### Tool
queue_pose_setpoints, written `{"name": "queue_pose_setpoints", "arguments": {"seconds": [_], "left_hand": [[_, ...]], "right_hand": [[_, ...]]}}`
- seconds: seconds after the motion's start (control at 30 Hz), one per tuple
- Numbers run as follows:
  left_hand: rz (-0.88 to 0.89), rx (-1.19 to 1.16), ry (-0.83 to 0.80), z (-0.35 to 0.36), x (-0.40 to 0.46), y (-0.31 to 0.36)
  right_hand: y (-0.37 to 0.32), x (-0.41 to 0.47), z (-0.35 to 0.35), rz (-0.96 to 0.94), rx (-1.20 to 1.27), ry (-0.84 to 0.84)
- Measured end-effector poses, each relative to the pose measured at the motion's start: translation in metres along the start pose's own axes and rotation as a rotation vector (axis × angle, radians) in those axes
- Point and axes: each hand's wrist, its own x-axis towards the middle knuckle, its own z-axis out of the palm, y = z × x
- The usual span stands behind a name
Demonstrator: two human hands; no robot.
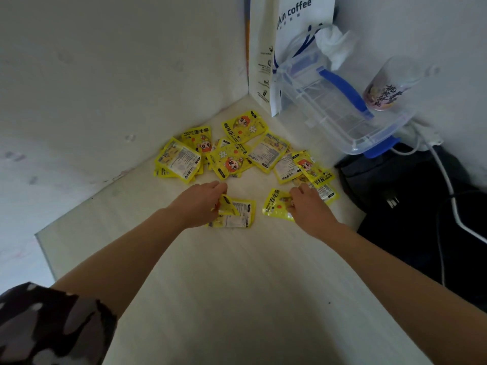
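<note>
As they curl, hands [200, 204] [309, 209] pinch packets [242, 212] [275, 206]

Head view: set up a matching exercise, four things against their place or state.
Things:
1. left hand
2. right hand
3. paper bag
4. plastic box

Places or states:
A. clear, with a blue handle
B. pinches a curled yellow packet
C. white, stands in the far corner
D. touches a flat yellow packet

Pairs: 1-B, 2-D, 3-C, 4-A.

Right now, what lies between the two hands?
Head view: yellow packets in the left hand, a bare strip of tabletop, then a single packet in the right hand.
</note>
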Motion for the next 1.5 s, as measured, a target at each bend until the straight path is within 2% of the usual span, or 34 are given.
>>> {"name": "queue_pose_setpoints", "arguments": {"seconds": [0.17,0.33,0.47,0.6,0.7,0.83,0.93,1.03,1.33,1.5], "left_hand": [[-0.036,-0.037,-0.224,0.005,0.013,0.02],[-0.062,0.012,-0.28,0.015,0.019,0.025],[-0.065,0.098,-0.245,0.017,0.019,0.023],[-0.048,0.163,-0.158,0.021,0.016,0.02],[-0.044,0.152,-0.118,0.024,0.015,0.019],[-0.043,0.132,-0.133,0.025,0.015,0.02],[-0.053,0.116,-0.128,0.026,0.015,0.022],[-0.049,0.113,-0.106,0.028,0.014,0.023],[-0.073,0.008,-0.077,0.023,0.018,0.028],[-0.088,-0.037,-0.061,0.021,0.02,0.034]], "right_hand": [[0.017,0.017,-0.022,0.1,-0.004,0.141],[0.022,0.033,-0.029,0.131,0.083,0.057],[0.016,0.035,-0.024,0.135,0.093,0.001],[0.005,0.024,-0.014,0.1,0.067,0.049],[0.0,0.017,-0.008,0.059,0.097,0.052],[0.004,0.015,-0.008,0.141,0.056,0.084],[0.009,0.019,-0.008,0.24,0.076,0.022],[0.011,0.023,-0.006,0.246,0.119,-0.028],[0.003,0.021,-0.007,0.233,0.064,0.08],[0.0,0.015,-0.007,0.199,0.218,0.105]]}}
